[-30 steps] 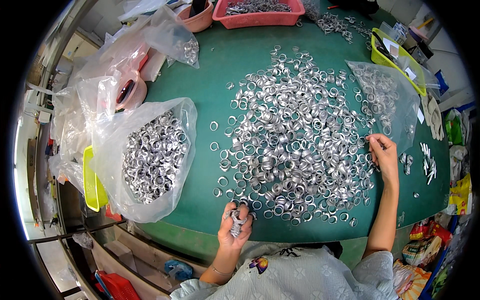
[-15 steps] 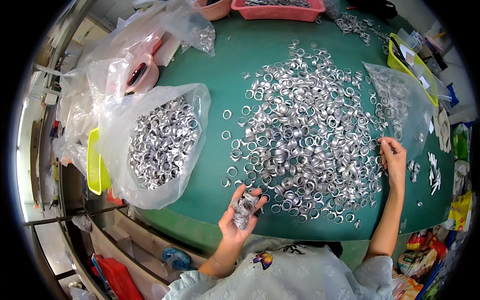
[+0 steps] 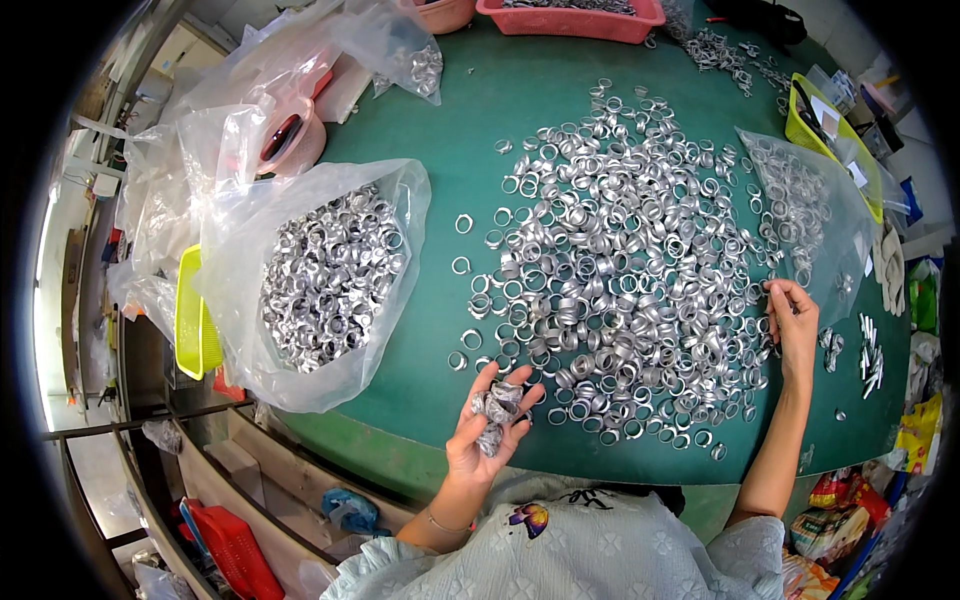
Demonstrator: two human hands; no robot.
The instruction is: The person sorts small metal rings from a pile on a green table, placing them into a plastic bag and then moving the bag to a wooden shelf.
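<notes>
A broad heap of silver metal rings (image 3: 625, 260) lies spread over the green table (image 3: 450, 120). At its near left edge my left hand (image 3: 466, 450) is turned palm up, its fingers curled around several metal rings (image 3: 498, 402). My right hand (image 3: 796, 325) rests at the heap's right edge, thumb and fingertips brought together low among the outer rings. Whatever those fingertips pinch is too small and covered to make out. To the left, a clear plastic bag (image 3: 408, 215) lies open, filled with more metal rings (image 3: 330, 280).
Another clear bag (image 3: 845, 245) with rings lies beyond my right hand, beside a yellow-green basket (image 3: 870, 190). Small silver rods (image 3: 871, 355) lie farther right. A pink tray (image 3: 570, 25) stands at the far edge; a pink bowl (image 3: 305, 145) sits at the left.
The whole view has shifted slightly. My left hand's fingers have spread a little around the rings, which sit differently in the palm. My right hand stays at the heap's right edge.
</notes>
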